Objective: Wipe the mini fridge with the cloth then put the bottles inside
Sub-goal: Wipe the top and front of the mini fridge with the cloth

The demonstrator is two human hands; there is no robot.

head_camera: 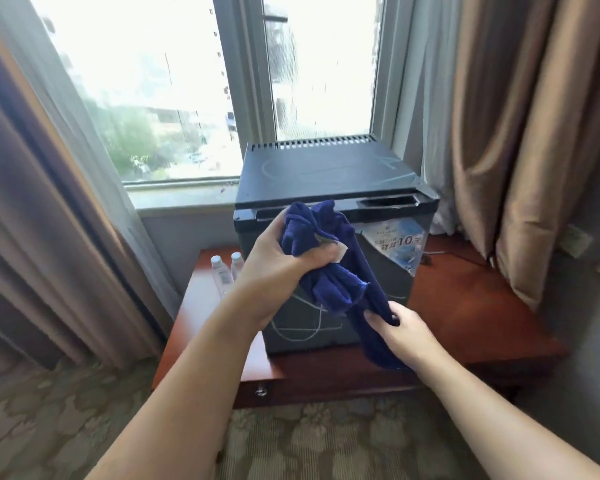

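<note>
Dark blue terry cloth (329, 282): held before the black boxy mini fridge (326, 178), bunched top clenched in the left hand (284, 261), lower end pinched by the right hand (402, 330). Two clear plastic bottles (224, 268): left of fridge. Advised: cloth to be folded flat, pale streaks (302, 329) wiped in overlapping passes.

The sticker (395, 242) on the mini fridge (326, 174) reads "10"

a hotel room: heavy drapes (520, 133), patterned carpet (66, 410), a priced minibar fridge (326, 174) on a wooden worktop (465, 306).
</note>
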